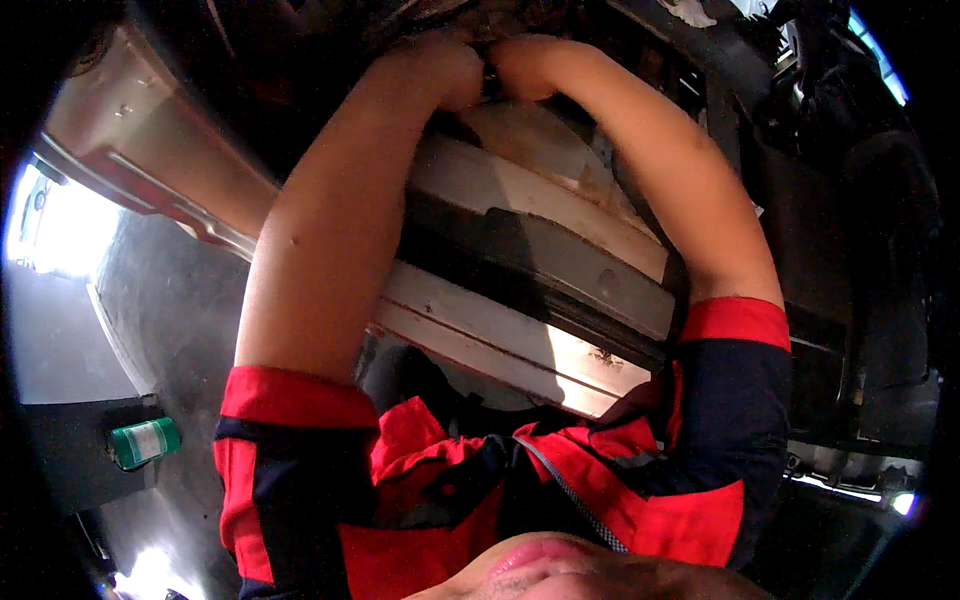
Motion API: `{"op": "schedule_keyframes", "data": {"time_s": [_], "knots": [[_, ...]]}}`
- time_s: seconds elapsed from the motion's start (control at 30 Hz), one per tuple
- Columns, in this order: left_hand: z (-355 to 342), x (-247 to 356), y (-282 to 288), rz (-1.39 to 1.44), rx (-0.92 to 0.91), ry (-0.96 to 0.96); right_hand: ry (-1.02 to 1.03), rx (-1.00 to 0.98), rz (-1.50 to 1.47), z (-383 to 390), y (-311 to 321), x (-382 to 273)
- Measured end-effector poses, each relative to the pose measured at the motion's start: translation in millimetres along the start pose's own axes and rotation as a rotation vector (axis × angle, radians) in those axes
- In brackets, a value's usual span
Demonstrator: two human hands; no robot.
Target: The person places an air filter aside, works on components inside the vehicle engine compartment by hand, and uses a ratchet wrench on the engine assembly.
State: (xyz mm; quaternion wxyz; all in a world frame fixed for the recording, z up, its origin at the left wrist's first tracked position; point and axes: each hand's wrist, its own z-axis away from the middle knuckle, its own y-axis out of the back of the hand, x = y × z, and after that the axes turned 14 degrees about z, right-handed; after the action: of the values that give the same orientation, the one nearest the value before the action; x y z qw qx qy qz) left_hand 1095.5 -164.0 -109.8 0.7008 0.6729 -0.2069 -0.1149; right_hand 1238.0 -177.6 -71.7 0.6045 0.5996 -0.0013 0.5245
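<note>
Both my arms reach forward to the top of the view, into a dark space of what looks like a vehicle body. My left hand (440,72) and my right hand (524,68) are close together there, with a small dark gap between them. Each looks curled closed. Shadow hides the fingertips, and I cannot make out what they grip. Under the hands lies a worn, light-coloured metal panel (535,140). Nearer to me, a dark grey sill strip (590,275) and a pale metal sill (480,335) run across between my forearms.
A pale, bent metal body edge (170,150) slopes along the left. Beyond it, a green container with a white label (145,442) is at the lower left. Dark trim panels (810,240) stand at the right. Bright light falls on part of the sill.
</note>
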Motion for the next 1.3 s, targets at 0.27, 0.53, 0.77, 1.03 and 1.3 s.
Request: {"op": "schedule_keyframes", "data": {"time_s": [0.27,0.53,0.77,1.03,1.3], "knots": [[24,44,33,0.109,-0.032,0.147,0.155,-0.019,0.284,-20,-46,27],[21,45,34,0.069,-0.1,0.14,-0.023,0.114,0.198,-13,-47,27],[30,31,30,0.111,-0.09,0.169,-0.153,0.259,0.115,-5,-19,5],[14,29,19,0.132,-0.054,0.108,-0.201,0.259,-0.051,-15,-55,15],[23,13,14,0.029,-0.031,-0.011,-0.061,-0.092,-0.041,-11,-21,4]]}}
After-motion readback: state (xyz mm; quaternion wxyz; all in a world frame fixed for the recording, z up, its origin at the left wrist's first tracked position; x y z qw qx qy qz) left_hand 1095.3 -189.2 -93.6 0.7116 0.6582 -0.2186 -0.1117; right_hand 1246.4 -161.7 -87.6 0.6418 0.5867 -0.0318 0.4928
